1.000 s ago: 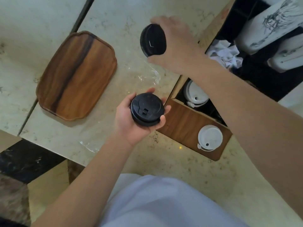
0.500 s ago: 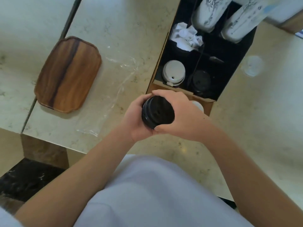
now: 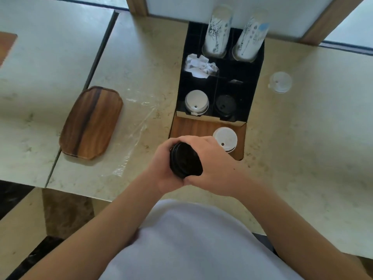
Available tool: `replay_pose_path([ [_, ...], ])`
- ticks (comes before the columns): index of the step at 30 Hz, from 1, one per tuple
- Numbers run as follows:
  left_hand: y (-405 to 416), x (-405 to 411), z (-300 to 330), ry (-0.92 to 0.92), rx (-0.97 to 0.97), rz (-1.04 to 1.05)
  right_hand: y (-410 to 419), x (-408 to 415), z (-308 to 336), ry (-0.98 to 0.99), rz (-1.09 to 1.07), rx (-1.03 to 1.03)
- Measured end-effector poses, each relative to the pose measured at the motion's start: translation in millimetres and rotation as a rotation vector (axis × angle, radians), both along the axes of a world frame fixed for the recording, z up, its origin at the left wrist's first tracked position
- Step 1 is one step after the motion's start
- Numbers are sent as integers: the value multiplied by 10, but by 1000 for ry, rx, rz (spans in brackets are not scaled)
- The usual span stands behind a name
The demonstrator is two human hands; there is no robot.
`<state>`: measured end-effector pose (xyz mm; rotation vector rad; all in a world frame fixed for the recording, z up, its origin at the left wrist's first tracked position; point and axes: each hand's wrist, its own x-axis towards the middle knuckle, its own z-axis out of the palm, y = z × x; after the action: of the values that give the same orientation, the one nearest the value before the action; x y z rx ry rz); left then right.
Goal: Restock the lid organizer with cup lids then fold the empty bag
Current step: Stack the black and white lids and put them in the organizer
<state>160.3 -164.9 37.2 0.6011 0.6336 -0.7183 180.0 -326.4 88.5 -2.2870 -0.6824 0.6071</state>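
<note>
Both hands, left and right, curl their fingers around a stack of black lids, at six o'clock of the lid organizer.

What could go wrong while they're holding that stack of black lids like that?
The black lids are squeezed between the left hand and right hand; a loose one might slip out. The clear plastic bag lies flat near the counter edge and could slide off. Reaching in might bump the white lid out front.

Marble counter with organizer, wooden tray, clear bag, clear lid.
</note>
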Motion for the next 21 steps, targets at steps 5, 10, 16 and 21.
replay_pose_path([
  [5, -93, -59, 65, -7, -56, 26, -112, -61, -32, 26, -21, 41],
  [10, -383, 136, 189, -139, -15, -6, -355, 60, -32, 80, -158, 154],
  [16, -774, 357, 218, -148, -10, -5, -658, 239, -21, 81, -297, 137],
  [21, -975, 496, 110, -119, 66, 0, -787, 389, -109, 52, -365, 92],
])
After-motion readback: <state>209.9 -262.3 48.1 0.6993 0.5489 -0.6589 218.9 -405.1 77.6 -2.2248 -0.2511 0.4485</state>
